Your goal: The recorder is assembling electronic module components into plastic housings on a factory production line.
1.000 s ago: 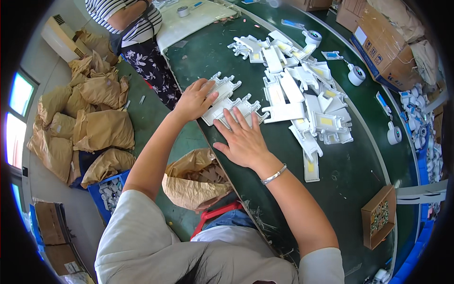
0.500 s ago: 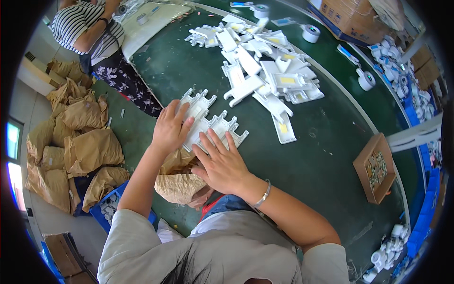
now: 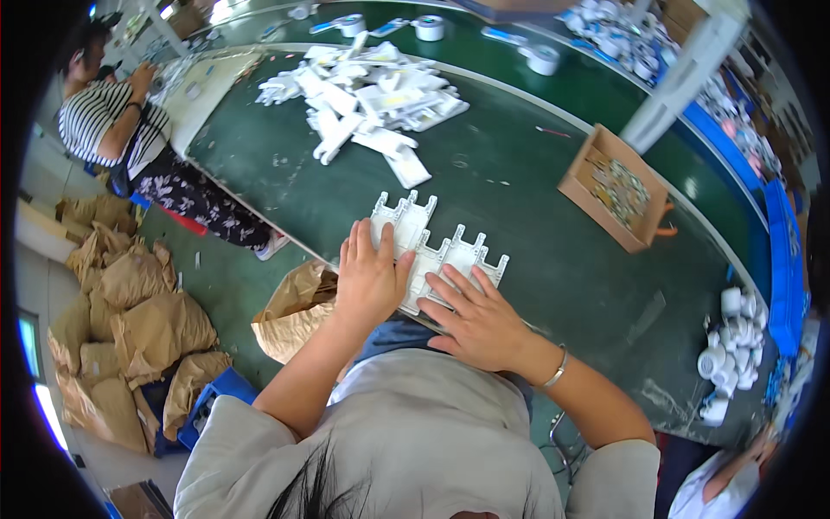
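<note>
Several white plastic housings (image 3: 403,220) with pronged ends lie side by side at the near edge of the green table. My left hand (image 3: 370,275) rests flat on the left ones, fingers stretched out and close together, thumb apart. On the near right part of the row, my right hand (image 3: 484,324) lies with its fingers spread. Neither hand is gripped round a piece; my palms and fingers hide parts of the housings. Beyond them is a loose heap of similar white housings (image 3: 372,97), some showing yellowish patches.
An open brown paper bag (image 3: 290,324) stands below the table edge, left of my left forearm. A cardboard box (image 3: 627,233) of small parts sits to the right. White round fittings (image 3: 733,346) lie at far right. A person in a striped top (image 3: 108,130) stands at far left.
My view has swung to the right. Both hands and the row of housings have shifted right along the table edge, away from the paper bag. The heap keeps its place.
</note>
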A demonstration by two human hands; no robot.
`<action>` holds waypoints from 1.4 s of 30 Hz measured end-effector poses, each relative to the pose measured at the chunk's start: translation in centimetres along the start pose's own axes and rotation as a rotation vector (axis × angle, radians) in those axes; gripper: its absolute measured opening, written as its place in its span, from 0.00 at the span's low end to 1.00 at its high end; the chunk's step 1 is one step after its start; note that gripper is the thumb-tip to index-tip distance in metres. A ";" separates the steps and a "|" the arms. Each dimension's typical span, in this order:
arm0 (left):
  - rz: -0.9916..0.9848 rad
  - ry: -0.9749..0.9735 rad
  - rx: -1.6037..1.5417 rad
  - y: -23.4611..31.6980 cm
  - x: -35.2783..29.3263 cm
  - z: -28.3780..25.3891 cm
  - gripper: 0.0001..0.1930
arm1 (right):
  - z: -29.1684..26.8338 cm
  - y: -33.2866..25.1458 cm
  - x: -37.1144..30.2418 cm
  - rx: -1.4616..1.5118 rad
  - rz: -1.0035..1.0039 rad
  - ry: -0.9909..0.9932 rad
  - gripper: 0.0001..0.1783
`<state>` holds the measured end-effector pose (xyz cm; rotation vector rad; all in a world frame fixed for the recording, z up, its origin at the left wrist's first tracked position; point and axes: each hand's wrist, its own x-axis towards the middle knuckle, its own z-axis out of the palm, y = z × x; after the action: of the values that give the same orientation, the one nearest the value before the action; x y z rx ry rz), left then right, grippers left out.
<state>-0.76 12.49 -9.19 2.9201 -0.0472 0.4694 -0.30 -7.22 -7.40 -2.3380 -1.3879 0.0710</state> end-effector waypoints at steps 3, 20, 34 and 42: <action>0.057 -0.019 -0.030 3.8 0.3 0.5 0.26 | -1.8 1.2 -3.5 -0.029 0.046 -0.023 0.26; 0.808 -0.457 0.032 8.2 6.8 -0.4 0.38 | -4.7 3.1 -12.9 0.009 0.402 0.534 0.25; 0.735 -0.267 -0.414 8.7 8.2 -1.2 0.35 | -7.9 6.1 -30.2 -0.912 1.323 0.588 0.32; 1.085 -0.503 -0.824 18.9 9.3 -2.6 0.41 | -9.2 0.9 -23.2 -0.115 1.014 0.880 0.41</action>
<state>6.09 -5.63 -0.54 1.8817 -1.4981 -0.1766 -8.90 -30.28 -3.24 -2.4108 0.2333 -0.6625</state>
